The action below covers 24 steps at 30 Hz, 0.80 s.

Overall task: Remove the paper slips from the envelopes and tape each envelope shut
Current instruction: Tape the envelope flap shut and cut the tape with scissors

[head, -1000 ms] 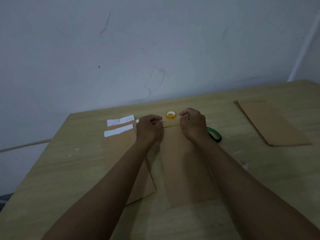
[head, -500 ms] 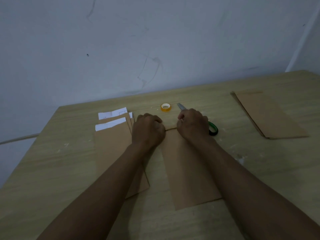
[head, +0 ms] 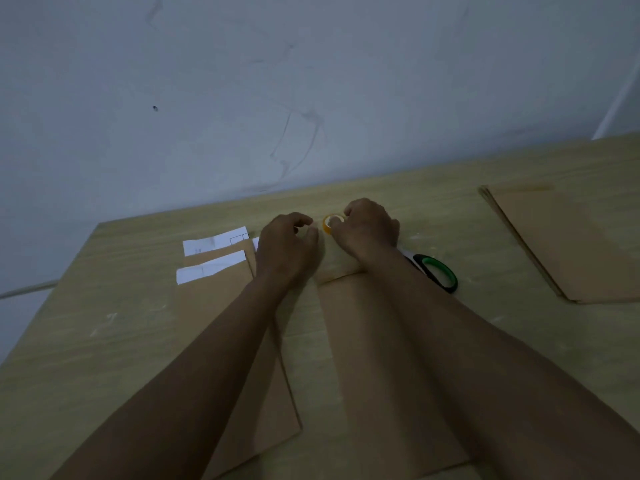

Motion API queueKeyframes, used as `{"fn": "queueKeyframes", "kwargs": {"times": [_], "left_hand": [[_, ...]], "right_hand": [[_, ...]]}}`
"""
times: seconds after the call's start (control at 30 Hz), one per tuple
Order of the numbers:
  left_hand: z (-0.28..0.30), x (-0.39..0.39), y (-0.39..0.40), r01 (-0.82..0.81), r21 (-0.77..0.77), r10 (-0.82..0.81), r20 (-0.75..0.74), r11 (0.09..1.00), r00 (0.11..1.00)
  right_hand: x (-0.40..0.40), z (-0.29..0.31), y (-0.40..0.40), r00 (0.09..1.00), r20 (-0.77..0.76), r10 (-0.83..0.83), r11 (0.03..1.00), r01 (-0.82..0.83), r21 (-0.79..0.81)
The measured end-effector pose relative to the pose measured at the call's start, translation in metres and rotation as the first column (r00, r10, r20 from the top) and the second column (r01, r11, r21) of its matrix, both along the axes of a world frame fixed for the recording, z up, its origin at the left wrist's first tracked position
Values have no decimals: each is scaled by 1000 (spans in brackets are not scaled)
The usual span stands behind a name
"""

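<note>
- two hands meet at the far end of the middle envelope (head: 360, 341): the right hand (head: 372, 228) has its fingers curled round the small yellow tape roll (head: 331, 222), pinching it on the table.
- left hand (head: 289, 244) hovers just beside the roll, fingers loosely curled, thumb and forefinger close together; whether they pinch a tape end i cannot tell.
- middle envelope lies flat under both forearms, its flap folded down near the wrists.
- left of it lies a stack of brown envelopes (head: 214, 306) with white paper slips (head: 211, 270) sticking out of their far ends.
- green-handled scissors (head: 436, 271) lie just right of the right wrist.
- well apart on the right sits another stack of envelopes (head: 568, 244) on the wooden table (head: 104, 341).
</note>
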<state>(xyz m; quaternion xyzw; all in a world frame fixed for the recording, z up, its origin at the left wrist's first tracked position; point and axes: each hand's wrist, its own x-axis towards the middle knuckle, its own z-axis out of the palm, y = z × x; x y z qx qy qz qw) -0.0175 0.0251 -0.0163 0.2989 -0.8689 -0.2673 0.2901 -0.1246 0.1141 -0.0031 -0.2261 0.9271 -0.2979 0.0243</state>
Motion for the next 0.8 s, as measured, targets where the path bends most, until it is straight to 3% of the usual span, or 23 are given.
{"fn": "queueKeyframes", "kwargs": {"times": [0.13, 0.3, 0.43, 0.6, 0.67, 0.8], "left_hand": [[-2, -8, -3, -20, 12, 20, -12, 1000, 1000], [0, -12, -2, 9, 77, -2, -80, 997, 997], [13, -12, 3, 66, 225, -46, -93, 972, 995], [26, -3, 6, 122, 464, -56, -153, 878, 987], [33, -1, 11, 156, 608, -44, -195, 778, 980], [44, 4, 18, 293, 852, -17, -318, 434, 948]], "right_hand": [[-5, 4, 0, 999, 51, 5, 1000, -6, 15], [-1, -7, 7, 992, -46, 117, 967, -125, -222], [12, -8, 10, 971, -176, 162, 883, -223, -413], [18, 6, 13, 960, -249, 131, 788, -253, -561], [17, 16, 15, 958, -240, 155, 766, -270, -583], [18, 27, 23, 962, -217, 169, 729, -270, -629]]}}
